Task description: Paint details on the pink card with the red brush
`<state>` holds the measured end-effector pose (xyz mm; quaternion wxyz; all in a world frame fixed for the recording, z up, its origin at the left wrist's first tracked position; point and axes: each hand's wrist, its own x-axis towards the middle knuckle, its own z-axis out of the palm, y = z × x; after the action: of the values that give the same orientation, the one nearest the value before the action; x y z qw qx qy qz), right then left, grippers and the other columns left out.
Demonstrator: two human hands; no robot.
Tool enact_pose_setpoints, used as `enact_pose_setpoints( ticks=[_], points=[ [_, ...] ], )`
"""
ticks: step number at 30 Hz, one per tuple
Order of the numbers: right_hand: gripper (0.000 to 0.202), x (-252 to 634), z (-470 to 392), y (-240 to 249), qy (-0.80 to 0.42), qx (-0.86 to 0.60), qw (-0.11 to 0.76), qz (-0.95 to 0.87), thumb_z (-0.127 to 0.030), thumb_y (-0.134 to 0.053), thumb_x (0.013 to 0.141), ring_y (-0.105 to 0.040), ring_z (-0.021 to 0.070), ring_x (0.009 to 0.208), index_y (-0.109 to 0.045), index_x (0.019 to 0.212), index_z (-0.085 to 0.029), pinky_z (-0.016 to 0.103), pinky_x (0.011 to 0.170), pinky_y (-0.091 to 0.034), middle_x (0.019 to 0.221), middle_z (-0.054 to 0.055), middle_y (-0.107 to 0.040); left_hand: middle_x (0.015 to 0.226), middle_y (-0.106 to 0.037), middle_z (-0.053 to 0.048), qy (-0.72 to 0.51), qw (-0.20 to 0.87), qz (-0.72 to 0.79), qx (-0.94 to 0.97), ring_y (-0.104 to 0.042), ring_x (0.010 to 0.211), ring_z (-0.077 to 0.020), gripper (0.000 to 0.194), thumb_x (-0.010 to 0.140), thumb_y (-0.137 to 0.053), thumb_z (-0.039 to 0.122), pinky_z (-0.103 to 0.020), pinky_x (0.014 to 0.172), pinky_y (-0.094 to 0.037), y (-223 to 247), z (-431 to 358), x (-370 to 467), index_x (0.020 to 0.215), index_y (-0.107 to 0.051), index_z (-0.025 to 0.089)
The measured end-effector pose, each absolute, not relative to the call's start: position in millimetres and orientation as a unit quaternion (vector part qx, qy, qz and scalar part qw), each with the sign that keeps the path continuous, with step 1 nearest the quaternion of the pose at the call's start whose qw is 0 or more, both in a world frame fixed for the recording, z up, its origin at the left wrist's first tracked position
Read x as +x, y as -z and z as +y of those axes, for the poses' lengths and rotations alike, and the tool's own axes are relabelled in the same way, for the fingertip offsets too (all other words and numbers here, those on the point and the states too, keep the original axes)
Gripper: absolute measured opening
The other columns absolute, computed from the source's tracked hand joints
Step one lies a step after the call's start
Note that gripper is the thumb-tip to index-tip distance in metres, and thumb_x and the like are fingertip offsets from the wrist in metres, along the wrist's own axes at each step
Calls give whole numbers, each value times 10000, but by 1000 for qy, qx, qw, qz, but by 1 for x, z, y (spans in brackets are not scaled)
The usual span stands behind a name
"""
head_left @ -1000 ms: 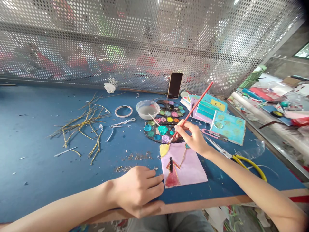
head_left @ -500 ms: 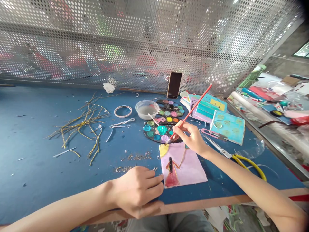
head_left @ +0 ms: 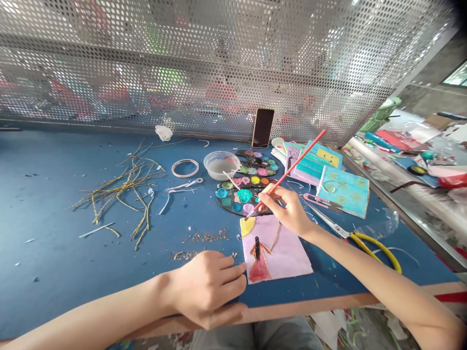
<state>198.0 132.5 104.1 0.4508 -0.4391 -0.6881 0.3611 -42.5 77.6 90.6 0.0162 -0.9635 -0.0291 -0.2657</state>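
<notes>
My right hand [head_left: 286,206] pinches a red-handled paintbrush [head_left: 294,167] whose bristles are at the yellow quarter-circle in the top left corner of a lilac square card [head_left: 292,257]. The card also bears a red dress shape, a black stroke and a thin twig-like line running up to the right. Beside the card's lower left edge rests my left hand [head_left: 215,289], fingers loosely bent with gaps between them and holding nothing; the index fingertip is at the edge. Just behind the card lies a black paint palette [head_left: 233,210] with several coloured wells, partly covered by my right hand.
A plastic bowl of cloudy water [head_left: 221,167], a tape roll [head_left: 185,168] and a phone [head_left: 262,128] stand farther back. Yellow-brown twigs [head_left: 126,182] lie left. Painted cards [head_left: 345,190] and yellow-handled scissors [head_left: 375,253] lie right. A perforated metal panel [head_left: 204,73] rises behind.
The brush tip has shifted slightly left along the yellow corner, and the handle's far end has swung a little right. My left hand has stayed in place.
</notes>
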Motion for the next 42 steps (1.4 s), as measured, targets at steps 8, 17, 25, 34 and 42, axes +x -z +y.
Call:
enact_pose_setpoints(
  ticks=[8, 17, 25, 34, 42],
  points=[
    [231, 198, 134, -102, -319, -457, 430, -710, -428, -585, 891, -629, 140, 626, -605, 813, -212, 292, 633, -519, 681, -2, -643, 881, -735, -95, 269, 17, -31, -962, -490, 493, -149, 271, 843, -504, 363, -326, 387, -341, -88, 77, -42, 853, -641, 129],
    [230, 196, 132, -102, -378, -431, 449, -686, -438, -591, 887, -635, 134, 670, -620, 823, -219, 283, 664, -545, 748, 3, -636, 891, -736, -94, 270, 13, -33, -962, -483, 494, -155, 269, 824, -534, 368, -332, 379, -334, -89, 77, -43, 854, -642, 124],
    [235, 198, 137, -100, -365, -445, 461, -675, -438, -596, 881, -623, 134, 643, -615, 821, -212, 279, 641, -529, 713, 3, -635, 898, -733, -97, 261, 18, -33, -965, -492, 505, -152, 275, 838, -526, 372, -330, 392, -342, -88, 78, -43, 872, -641, 124],
    [216, 197, 136, -99, -345, -440, 456, -693, -419, -571, 901, -621, 135, 649, -614, 837, -217, 287, 645, -518, 731, 0, -627, 891, -732, -93, 258, 25, -33, -965, -502, 514, -144, 270, 852, -492, 360, -322, 405, -346, -89, 77, -44, 877, -636, 132],
    [212, 196, 135, -99, -375, -430, 438, -694, -408, -571, 905, -620, 129, 675, -615, 827, -216, 274, 660, -512, 750, -1, -630, 916, -736, -91, 261, 15, -32, -965, -491, 513, -152, 266, 829, -538, 367, -329, 410, -327, -88, 76, -45, 883, -637, 127]
  ],
)
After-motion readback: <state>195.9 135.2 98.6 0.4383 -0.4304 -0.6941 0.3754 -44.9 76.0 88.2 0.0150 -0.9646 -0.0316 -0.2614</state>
